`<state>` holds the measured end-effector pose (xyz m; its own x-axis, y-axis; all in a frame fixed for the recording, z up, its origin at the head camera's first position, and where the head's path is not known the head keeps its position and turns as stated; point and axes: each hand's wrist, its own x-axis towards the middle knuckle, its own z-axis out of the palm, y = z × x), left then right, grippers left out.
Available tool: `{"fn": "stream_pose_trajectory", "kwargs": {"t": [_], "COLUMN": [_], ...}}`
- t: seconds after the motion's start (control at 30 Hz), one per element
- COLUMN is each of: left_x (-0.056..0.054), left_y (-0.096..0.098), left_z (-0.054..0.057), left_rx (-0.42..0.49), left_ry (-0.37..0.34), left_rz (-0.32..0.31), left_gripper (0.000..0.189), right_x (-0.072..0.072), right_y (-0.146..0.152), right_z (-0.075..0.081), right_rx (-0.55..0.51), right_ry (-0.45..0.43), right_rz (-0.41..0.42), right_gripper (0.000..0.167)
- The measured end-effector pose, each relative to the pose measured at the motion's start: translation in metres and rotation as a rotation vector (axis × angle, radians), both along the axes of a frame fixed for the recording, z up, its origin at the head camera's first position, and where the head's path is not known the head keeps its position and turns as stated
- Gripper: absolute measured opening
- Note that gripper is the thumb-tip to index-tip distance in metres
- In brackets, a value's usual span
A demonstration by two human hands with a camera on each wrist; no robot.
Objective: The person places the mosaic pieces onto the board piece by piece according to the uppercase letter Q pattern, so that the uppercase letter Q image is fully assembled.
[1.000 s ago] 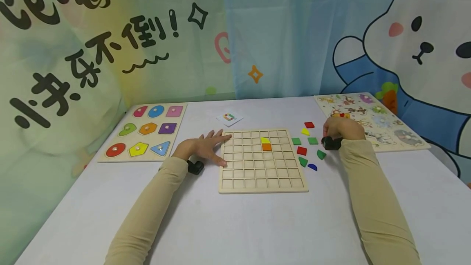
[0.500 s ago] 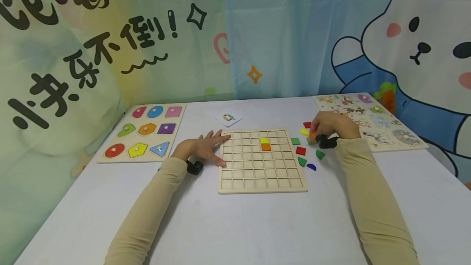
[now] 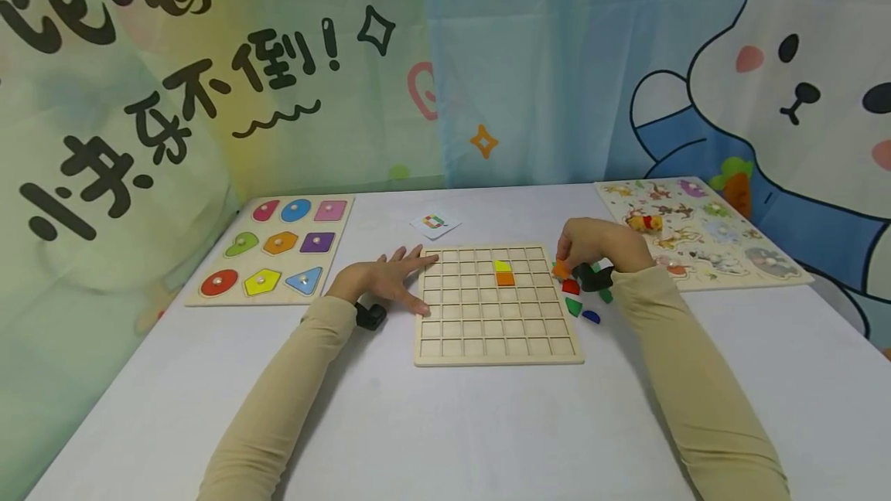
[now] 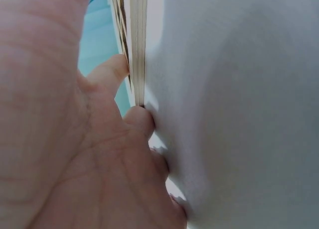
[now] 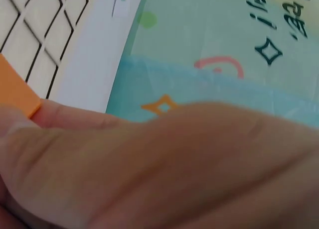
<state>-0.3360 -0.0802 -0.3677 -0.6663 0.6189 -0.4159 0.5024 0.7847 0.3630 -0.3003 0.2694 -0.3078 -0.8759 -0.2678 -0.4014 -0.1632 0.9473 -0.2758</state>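
A wooden grid board (image 3: pixel 487 331) lies flat on the white table, with a yellow piece (image 3: pixel 502 265) and an orange square (image 3: pixel 505 279) set in its upper cells. My left hand (image 3: pixel 381 280) has its fingers spread, thumb and a fingertip at the board's left edge; the left wrist view shows the fingertips against the board's side (image 4: pixel 138 50). Between thumb and finger, my right hand (image 3: pixel 592 244) pinches an orange tile (image 5: pixel 15 87) just off the board's right edge. Beneath and beside that hand lie a red tile (image 3: pixel 571 287), a green piece (image 3: pixel 574 306) and a blue half-circle (image 3: pixel 590 316).
At the left stands a knobbed shape puzzle (image 3: pixel 233 261). An animal picture board (image 3: pixel 731 269) with a small yellow-and-red figure (image 3: pixel 645 223) on it lies at the right. A card with a coloured pattern (image 3: pixel 435 224) sits behind the grid board. A printed curtain (image 3: pixel 529 60) hangs behind the table.
My right hand has moved left from the animal board's edge toward the grid board, carrying the orange tile over the loose pieces. The left hand stays in place.
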Motion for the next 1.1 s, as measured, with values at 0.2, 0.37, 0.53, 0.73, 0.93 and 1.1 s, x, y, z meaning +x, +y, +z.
{"fn": "stream_pose_trajectory", "kwargs": {"t": [0.2,0.37,0.53,0.73,0.93,1.1], "left_x": [-0.001,-0.001,-0.001,-0.001,0.000,0.000], "left_y": [0.000,0.000,0.000,0.000,0.000,-0.001], "left_z": [0.000,-0.001,-0.001,0.002,0.003,0.002], "left_rx": [0.000,-0.009,-0.009,-0.011,-0.008,0.000], "left_ry": [-0.007,-0.002,0.005,0.001,-0.003,-0.011], "left_rz": [0.000,0.000,-0.005,-0.004,0.008,0.004], "left_gripper": [0.106,0.105,0.105,0.105,0.105,0.105], "right_x": [0.004,0.009,0.011,0.011,0.012,0.015], "right_y": [-0.019,-0.037,-0.053,-0.064,-0.072,-0.076], "right_z": [0.000,-0.001,-0.004,-0.009,-0.009,-0.009], "right_rx": [-0.025,-0.062,-0.058,-0.074,-0.063,-0.057], "right_ry": [0.000,0.019,0.036,0.106,0.130,0.140], "right_rz": [0.071,0.145,0.214,0.316,0.336,0.324], "right_gripper": [0.018,0.011,0.008,0.008,0.008,0.005]}}
